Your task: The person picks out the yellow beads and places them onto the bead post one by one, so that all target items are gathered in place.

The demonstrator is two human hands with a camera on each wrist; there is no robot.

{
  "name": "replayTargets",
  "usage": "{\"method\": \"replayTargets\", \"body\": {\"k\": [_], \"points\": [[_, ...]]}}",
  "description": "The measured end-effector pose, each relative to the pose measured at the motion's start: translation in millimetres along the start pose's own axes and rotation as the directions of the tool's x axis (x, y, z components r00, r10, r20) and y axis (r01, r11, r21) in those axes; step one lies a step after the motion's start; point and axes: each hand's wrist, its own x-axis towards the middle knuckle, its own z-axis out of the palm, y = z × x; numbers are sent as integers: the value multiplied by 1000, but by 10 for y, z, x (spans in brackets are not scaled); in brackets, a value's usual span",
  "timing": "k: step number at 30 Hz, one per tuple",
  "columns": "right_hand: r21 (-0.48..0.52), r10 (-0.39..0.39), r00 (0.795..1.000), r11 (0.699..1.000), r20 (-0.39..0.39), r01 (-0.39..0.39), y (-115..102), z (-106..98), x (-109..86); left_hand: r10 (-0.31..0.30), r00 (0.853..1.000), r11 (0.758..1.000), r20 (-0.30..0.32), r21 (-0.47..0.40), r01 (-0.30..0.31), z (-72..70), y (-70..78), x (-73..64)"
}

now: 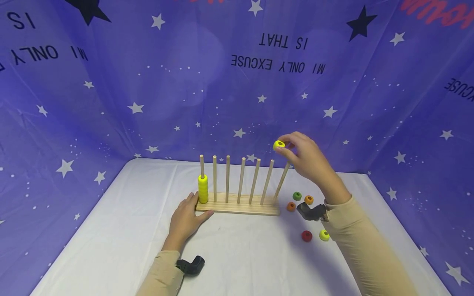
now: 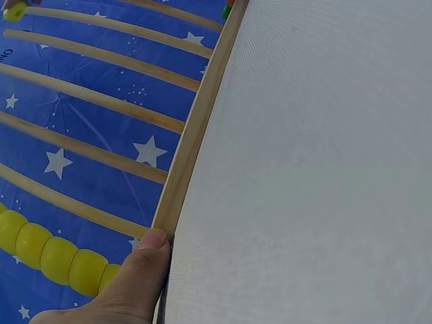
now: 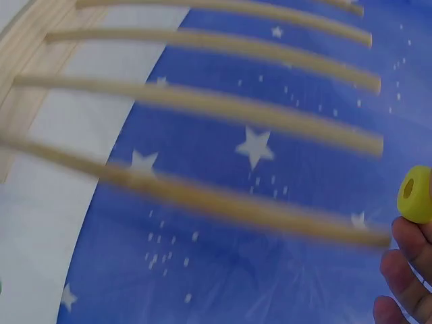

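Observation:
A wooden peg rack (image 1: 237, 209) stands on the white table, with a row of several upright pegs. Several yellow beads (image 1: 203, 190) are stacked on its leftmost peg. My left hand (image 1: 187, 218) holds the left end of the rack's base, its thumb (image 2: 154, 251) on the front edge; its other fingers are partly hidden in the left wrist view. Up above the right end of the rack, my right hand (image 1: 305, 156) pinches one yellow bead (image 1: 279, 145) between thumb and fingers. In the right wrist view that bead (image 3: 416, 194) is just beyond the tip of the nearest peg.
Right of the rack lie a green bead (image 1: 297, 196), two orange beads, one (image 1: 309, 200) behind the other, a red bead (image 1: 306, 236) and a yellow bead (image 1: 324, 235). A purple star-patterned cloth (image 1: 207, 102) hangs behind and on both sides.

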Motion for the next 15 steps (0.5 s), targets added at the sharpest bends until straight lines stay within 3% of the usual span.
{"method": "replayTargets", "body": {"k": [8,15], "points": [[25,-67,996,998,60,66,-351,253,201,3,1000,1000,5,5,-3,-2,-11,6],[31,-158,985,987,63,156,-710,541,342,-18,1000,1000,24,2,18,-20,13,2]]}}
